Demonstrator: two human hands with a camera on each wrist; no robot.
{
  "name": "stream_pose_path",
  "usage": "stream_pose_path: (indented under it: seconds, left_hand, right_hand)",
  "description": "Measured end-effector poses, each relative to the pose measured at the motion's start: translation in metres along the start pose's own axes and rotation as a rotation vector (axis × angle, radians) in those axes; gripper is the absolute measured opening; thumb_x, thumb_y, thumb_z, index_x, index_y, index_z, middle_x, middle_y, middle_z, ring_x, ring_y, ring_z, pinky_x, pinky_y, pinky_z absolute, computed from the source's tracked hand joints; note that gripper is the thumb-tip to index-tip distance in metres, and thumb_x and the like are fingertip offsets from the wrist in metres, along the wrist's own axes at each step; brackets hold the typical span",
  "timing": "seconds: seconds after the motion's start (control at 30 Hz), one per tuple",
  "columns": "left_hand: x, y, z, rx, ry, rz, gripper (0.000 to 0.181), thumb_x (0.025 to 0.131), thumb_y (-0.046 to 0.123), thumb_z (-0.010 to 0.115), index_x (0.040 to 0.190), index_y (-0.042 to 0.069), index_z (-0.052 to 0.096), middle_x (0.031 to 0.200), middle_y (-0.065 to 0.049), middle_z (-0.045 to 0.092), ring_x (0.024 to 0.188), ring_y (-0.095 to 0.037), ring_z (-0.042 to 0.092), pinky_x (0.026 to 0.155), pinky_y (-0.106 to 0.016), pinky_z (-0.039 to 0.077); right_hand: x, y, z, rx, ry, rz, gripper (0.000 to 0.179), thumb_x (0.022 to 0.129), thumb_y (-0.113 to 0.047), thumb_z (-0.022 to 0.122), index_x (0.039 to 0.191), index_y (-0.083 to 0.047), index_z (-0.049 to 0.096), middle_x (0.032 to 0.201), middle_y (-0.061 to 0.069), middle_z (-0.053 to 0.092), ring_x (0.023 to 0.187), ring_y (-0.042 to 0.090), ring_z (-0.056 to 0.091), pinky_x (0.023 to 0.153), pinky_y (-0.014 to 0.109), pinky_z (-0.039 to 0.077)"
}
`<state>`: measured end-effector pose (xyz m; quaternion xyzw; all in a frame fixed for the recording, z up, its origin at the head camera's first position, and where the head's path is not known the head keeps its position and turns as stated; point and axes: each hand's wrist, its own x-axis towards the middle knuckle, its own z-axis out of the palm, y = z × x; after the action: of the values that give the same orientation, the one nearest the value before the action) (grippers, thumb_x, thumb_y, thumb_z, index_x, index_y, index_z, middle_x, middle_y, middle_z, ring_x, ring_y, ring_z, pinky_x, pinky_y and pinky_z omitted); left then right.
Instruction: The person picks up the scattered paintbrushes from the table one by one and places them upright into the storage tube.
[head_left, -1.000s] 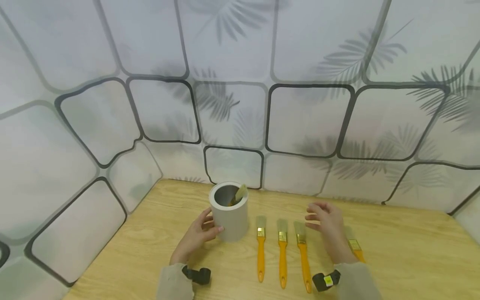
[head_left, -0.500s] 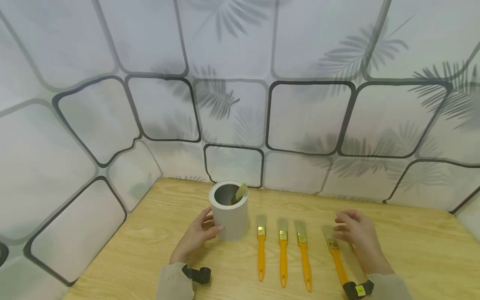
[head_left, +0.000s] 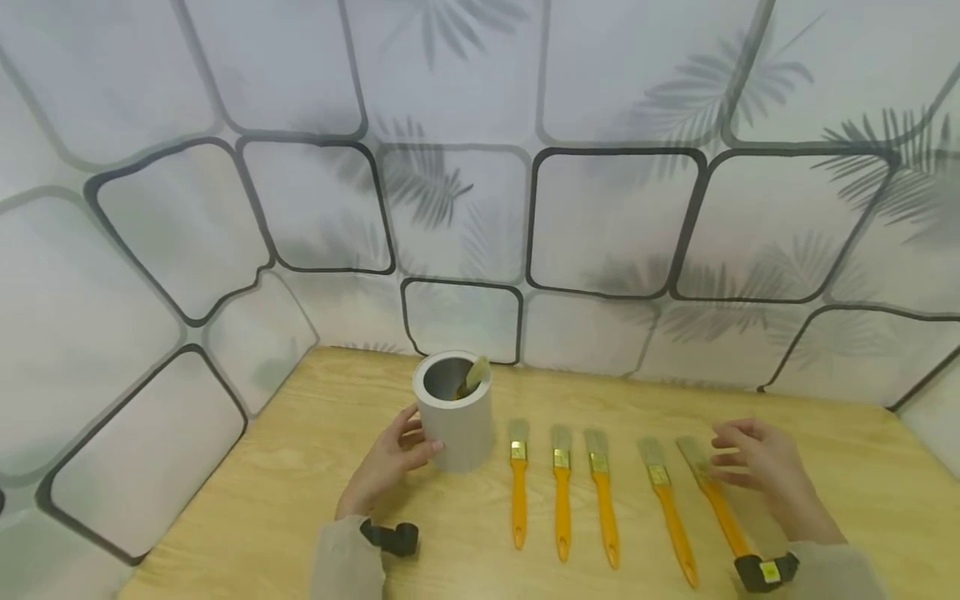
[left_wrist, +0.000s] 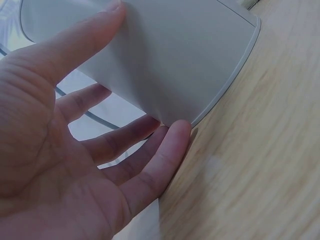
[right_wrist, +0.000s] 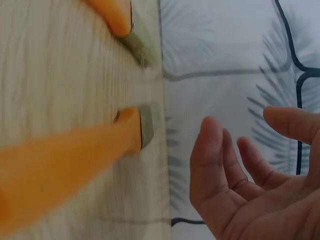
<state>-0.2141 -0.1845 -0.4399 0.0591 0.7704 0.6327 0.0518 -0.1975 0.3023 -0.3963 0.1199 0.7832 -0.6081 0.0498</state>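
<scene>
A grey cylindrical canister (head_left: 461,437) stands upright with a paintbrush (head_left: 476,373) leaning inside, bristles above the rim. My left hand (head_left: 384,462) holds the canister's left side; in the left wrist view the thumb lies on its wall (left_wrist: 190,55) and the fingertips touch near its base. On the right, my right hand (head_left: 761,462) hovers with loosely bent fingers and nothing in them. It is beside the rightmost paintbrush (head_left: 723,512), apart from its handle (right_wrist: 75,155) in the right wrist view.
To the canister's right lie more orange-handled paintbrushes in a row: one nearest it (head_left: 519,492), two close together (head_left: 562,496), and one farther right (head_left: 675,525). The wooden table (head_left: 270,467) ends at a patterned wall (head_left: 600,225) behind and at the left.
My right hand has moved to the right, uncovering the two rightmost paintbrushes. The left hand stays on the canister. The head view has tilted slightly.
</scene>
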Motion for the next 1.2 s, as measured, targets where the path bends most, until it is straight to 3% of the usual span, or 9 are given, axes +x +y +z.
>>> stream_pose_path:
  seconds: [0.33, 0.53, 0.77, 0.93, 1.2]
  left_hand:
    - [0.006, 0.004, -0.006, 0.001, -0.014, -0.006, 0.077, 0.095, 0.010, 0.072, 0.159, 0.006, 0.029, 0.151, -0.030, 0.038, 0.136, -0.049, 0.043, 0.102, -0.056, 0.047]
    - [0.009, 0.006, -0.003, 0.015, -0.023, 0.001, 0.078, 0.095, 0.011, 0.072, 0.159, 0.007, 0.029, 0.151, -0.031, 0.039, 0.135, -0.049, 0.043, 0.102, -0.056, 0.047]
    - [0.008, 0.006, -0.002, 0.000, -0.030, -0.020, 0.078, 0.095, 0.010, 0.071, 0.160, 0.007, 0.028, 0.151, -0.031, 0.038, 0.136, -0.049, 0.043, 0.101, -0.054, 0.048]
    - [0.007, 0.006, -0.003, -0.005, -0.036, -0.018, 0.079, 0.095, 0.010, 0.071, 0.160, 0.007, 0.027, 0.151, -0.031, 0.037, 0.136, -0.049, 0.042, 0.102, -0.055, 0.048]
    - [0.004, 0.004, -0.001, -0.021, -0.027, -0.027, 0.077, 0.095, 0.008, 0.071, 0.160, 0.006, 0.028, 0.151, -0.032, 0.037, 0.136, -0.050, 0.042, 0.101, -0.055, 0.048]
  right_hand:
    - [0.003, 0.007, -0.016, -0.110, -0.064, 0.013, 0.052, 0.108, -0.030, 0.049, 0.129, 0.017, 0.040, 0.101, 0.005, 0.067, 0.080, 0.013, 0.069, 0.072, 0.034, 0.061]
    - [0.005, 0.013, -0.021, -0.105, -0.103, 0.065, 0.053, 0.108, -0.029, 0.049, 0.129, 0.019, 0.040, 0.103, 0.011, 0.066, 0.080, 0.016, 0.069, 0.073, 0.038, 0.062]
    - [0.007, 0.020, -0.021, -0.120, -0.147, 0.109, 0.047, 0.105, -0.024, 0.058, 0.124, 0.017, 0.049, 0.096, 0.008, 0.067, 0.079, 0.017, 0.067, 0.071, 0.038, 0.062]
    - [0.009, 0.025, -0.019, -0.173, -0.160, 0.097, 0.042, 0.101, -0.018, 0.063, 0.122, 0.017, 0.052, 0.094, 0.009, 0.065, 0.079, 0.018, 0.065, 0.068, 0.038, 0.062]
    - [0.007, 0.027, -0.012, -0.259, -0.173, 0.079, 0.044, 0.090, -0.009, 0.075, 0.114, 0.019, 0.051, 0.090, 0.011, 0.060, 0.066, 0.015, 0.062, 0.060, 0.031, 0.060]
